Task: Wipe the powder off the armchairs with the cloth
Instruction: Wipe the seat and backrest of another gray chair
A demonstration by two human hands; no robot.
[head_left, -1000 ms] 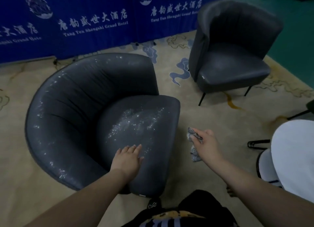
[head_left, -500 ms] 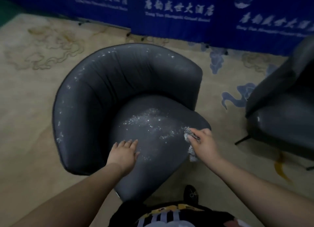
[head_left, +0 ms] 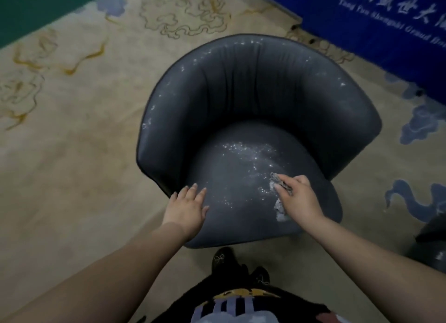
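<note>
A dark grey armchair [head_left: 253, 93] with a curved back stands right below me on the carpet. White powder [head_left: 251, 153] is scattered over the middle of its seat, and specks dot the rim of the backrest. My right hand [head_left: 298, 197] pinches a crumpled grey cloth [head_left: 278, 194] and holds it on the right side of the seat, at the edge of the powder. My left hand [head_left: 188, 206] rests flat on the seat's front left corner, fingers straight.
Beige patterned carpet [head_left: 84, 129] surrounds the chair. A blue banner wall [head_left: 386, 20] runs along the upper right. The edge of a second dark armchair [head_left: 432, 238] shows at the right border. My shoes [head_left: 224, 260] stand just before the seat's front edge.
My right hand has brought the cloth from beside the chair onto the seat's powder. My view has swung round to face the chair squarely; the left hand stays on the seat's front.
</note>
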